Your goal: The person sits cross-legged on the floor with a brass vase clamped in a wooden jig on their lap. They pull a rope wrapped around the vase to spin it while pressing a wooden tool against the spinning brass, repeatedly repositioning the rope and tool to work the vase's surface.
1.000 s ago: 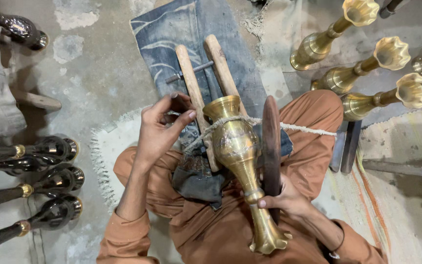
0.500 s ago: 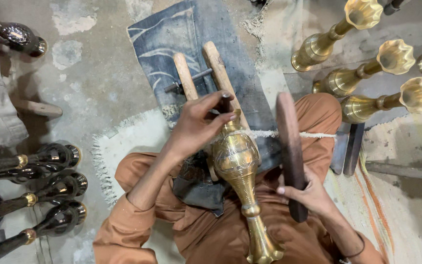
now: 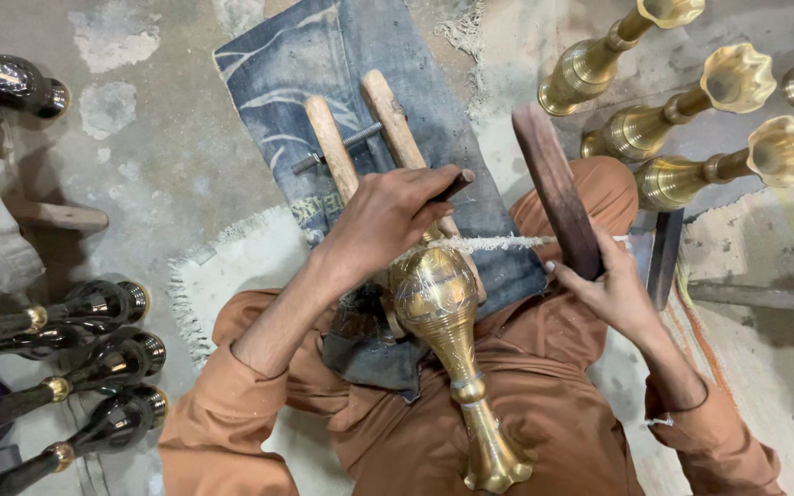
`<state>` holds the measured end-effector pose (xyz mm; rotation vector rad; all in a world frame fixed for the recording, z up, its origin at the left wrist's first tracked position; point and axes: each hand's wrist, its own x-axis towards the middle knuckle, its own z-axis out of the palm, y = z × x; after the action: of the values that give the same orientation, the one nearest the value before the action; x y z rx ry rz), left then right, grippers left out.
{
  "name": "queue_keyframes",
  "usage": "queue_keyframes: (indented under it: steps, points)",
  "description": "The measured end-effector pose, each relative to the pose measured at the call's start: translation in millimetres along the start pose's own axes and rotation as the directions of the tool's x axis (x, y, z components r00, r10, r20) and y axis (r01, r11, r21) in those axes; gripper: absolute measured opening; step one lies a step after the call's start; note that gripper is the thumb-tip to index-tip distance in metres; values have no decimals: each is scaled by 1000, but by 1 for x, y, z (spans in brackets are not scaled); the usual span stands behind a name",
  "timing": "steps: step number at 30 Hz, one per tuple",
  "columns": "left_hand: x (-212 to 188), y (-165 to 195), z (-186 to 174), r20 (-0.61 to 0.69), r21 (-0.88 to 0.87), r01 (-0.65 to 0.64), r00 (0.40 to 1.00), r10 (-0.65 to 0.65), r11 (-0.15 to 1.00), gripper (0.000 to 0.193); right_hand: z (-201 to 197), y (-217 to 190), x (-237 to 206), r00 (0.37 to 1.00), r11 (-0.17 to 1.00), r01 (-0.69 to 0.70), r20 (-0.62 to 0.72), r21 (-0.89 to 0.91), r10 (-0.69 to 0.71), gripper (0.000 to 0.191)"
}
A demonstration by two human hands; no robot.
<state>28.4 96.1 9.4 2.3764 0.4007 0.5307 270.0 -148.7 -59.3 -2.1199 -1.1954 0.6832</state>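
Seated on a bare grey concrete floor [image 3: 140, 138], legs folded in rust-orange cloth, with a faded blue denim sheet [image 3: 323, 55] spread ahead, seemingly to pad the work. Laid on that denim, a pair of pale wooden bars joined by a metal bolt [image 3: 360, 138], apparently a rest for the piece. Cradled across the lap, neck toward the body and flared foot near the knees, a tall engraved golden brass vase [image 3: 438, 312], shiny, with fine scratched patterning on its bulb. Pressed against its upper end, left hand [image 3: 383, 220], closed around a small dark tool. Right hand [image 3: 613, 289] gripping a long dark wooden bow-stick [image 3: 553, 188], frayed white cord [image 3: 498, 243] running to the vase.
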Motion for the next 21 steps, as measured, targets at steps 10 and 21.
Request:
queue_keyframes:
  steps: [10,21]
  points:
    - [6,5,-1,33,90,-59,998,56,994,38,-5,-11,19,901,943,330,-281,-48,-330,69]
    - [39,18,-22,341,-17,22,940,-15,1000,31,39,-11,-8,926,956,210,-356,206,-126,56]
